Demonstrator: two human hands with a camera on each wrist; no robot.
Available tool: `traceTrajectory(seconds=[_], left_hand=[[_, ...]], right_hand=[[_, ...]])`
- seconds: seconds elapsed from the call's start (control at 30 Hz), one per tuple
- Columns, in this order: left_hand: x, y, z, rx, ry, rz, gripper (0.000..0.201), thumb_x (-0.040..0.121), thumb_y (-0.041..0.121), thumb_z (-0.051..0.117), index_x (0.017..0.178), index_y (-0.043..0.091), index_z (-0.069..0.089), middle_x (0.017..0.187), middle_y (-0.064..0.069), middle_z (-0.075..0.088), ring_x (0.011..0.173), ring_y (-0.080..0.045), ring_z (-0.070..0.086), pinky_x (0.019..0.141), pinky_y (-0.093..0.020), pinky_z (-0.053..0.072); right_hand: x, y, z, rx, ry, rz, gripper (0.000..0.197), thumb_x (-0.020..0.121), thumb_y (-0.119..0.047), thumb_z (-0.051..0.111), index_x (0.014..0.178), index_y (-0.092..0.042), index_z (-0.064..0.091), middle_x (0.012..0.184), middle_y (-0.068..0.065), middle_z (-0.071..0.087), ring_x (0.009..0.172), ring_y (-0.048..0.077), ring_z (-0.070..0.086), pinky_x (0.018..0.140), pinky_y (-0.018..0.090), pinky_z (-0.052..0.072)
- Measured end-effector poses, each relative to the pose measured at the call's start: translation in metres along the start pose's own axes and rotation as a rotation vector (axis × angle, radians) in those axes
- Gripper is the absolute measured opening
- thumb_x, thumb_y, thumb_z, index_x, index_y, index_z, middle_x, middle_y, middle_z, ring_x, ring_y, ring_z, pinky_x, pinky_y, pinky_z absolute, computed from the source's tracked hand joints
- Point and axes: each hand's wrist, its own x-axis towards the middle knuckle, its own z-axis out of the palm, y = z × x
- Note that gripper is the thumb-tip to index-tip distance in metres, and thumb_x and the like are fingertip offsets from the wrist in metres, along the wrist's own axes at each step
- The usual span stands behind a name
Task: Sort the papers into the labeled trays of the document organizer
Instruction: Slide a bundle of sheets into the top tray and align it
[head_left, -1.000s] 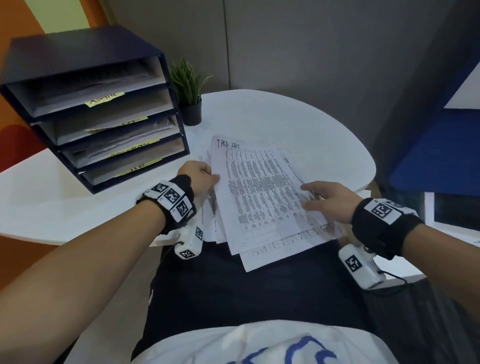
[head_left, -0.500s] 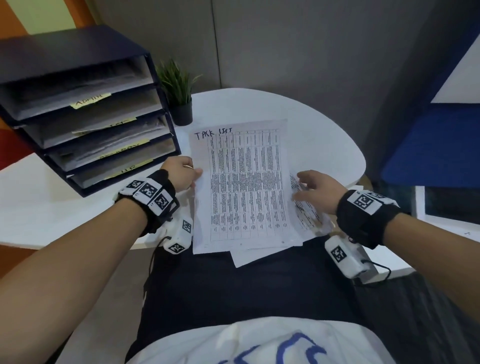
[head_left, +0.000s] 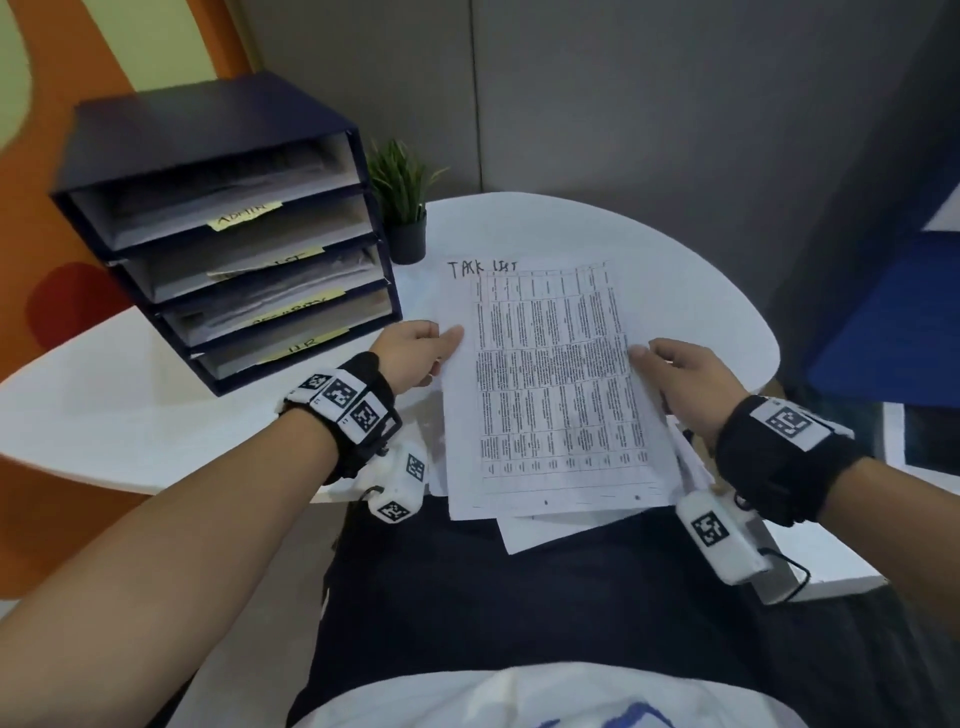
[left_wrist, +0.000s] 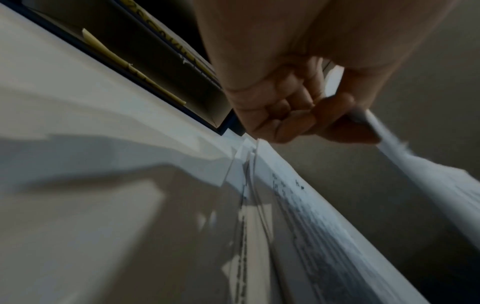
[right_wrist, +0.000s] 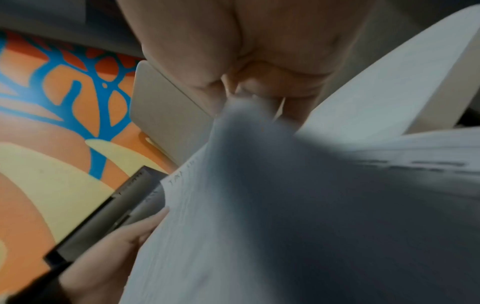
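Note:
A printed sheet headed "TASK LIST" is held up over the table between both hands. My left hand pinches its left edge; in the left wrist view the left hand has thumb and curled fingers on the sheet's edge. My right hand grips the right edge, and the right wrist view shows the fingers closed on the sheet. More papers lie beneath. The dark blue document organizer stands at the left with several trays labeled by yellow notes; "ADMIN" marks the top one.
A small potted plant stands right of the organizer. The round white table ends just beyond my right hand. A grey partition wall rises behind. My lap in dark cloth is below the papers.
The top sheet has been lifted off the stack and turned straight. My right hand moved from resting on the pile to gripping the sheet's right edge; the left kept its hold.

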Motion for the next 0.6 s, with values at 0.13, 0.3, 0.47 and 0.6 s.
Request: traceTrajectory(seconds=[0.13, 0.3, 0.47, 0.6], left_hand=[[-0.004, 0.011, -0.005, -0.169, -0.021, -0.01, 0.026, 0.097, 0.032, 0.057, 0.082, 0.01, 0.058, 0.073, -0.008, 0.062, 0.054, -0.014, 0.059, 0.047, -0.018, 0.046], [-0.005, 0.013, -0.018, -0.104, 0.08, -0.035, 0.02, 0.099, 0.027, 0.05, 0.092, 0.009, 0.056, 0.091, -0.012, 0.058, 0.078, -0.023, 0.058, 0.07, -0.03, 0.048], [-0.005, 0.002, -0.041, -0.286, 0.069, -0.171, 0.018, 0.099, 0.02, 0.051, 0.082, 0.02, 0.056, 0.081, -0.002, 0.06, 0.066, -0.014, 0.059, 0.062, -0.026, 0.05], [-0.005, -0.001, -0.066, -0.38, 0.114, -0.231, 0.017, 0.096, 0.008, 0.055, 0.079, 0.011, 0.058, 0.069, -0.003, 0.061, 0.044, -0.009, 0.053, 0.048, -0.018, 0.041]], right_hand=[[0.003, -0.017, 0.007, 0.156, -0.033, 0.017, 0.051, 0.086, -0.052, 0.058, 0.099, -0.003, 0.062, 0.089, 0.008, 0.065, 0.077, 0.022, 0.061, 0.074, 0.034, 0.047], [0.008, -0.039, 0.032, 0.297, -0.047, 0.04, 0.039, 0.092, -0.027, 0.061, 0.125, -0.007, 0.058, 0.12, 0.007, 0.067, 0.106, 0.02, 0.066, 0.097, 0.038, 0.05], [0.015, -0.05, 0.054, 0.265, -0.088, 0.034, 0.016, 0.097, -0.011, 0.052, 0.105, -0.006, 0.064, 0.094, 0.005, 0.074, 0.079, 0.016, 0.071, 0.067, 0.027, 0.057], [0.018, -0.053, 0.058, 0.283, -0.116, 0.06, 0.014, 0.095, -0.006, 0.052, 0.095, -0.009, 0.065, 0.086, 0.007, 0.074, 0.067, 0.018, 0.071, 0.064, 0.03, 0.053]])
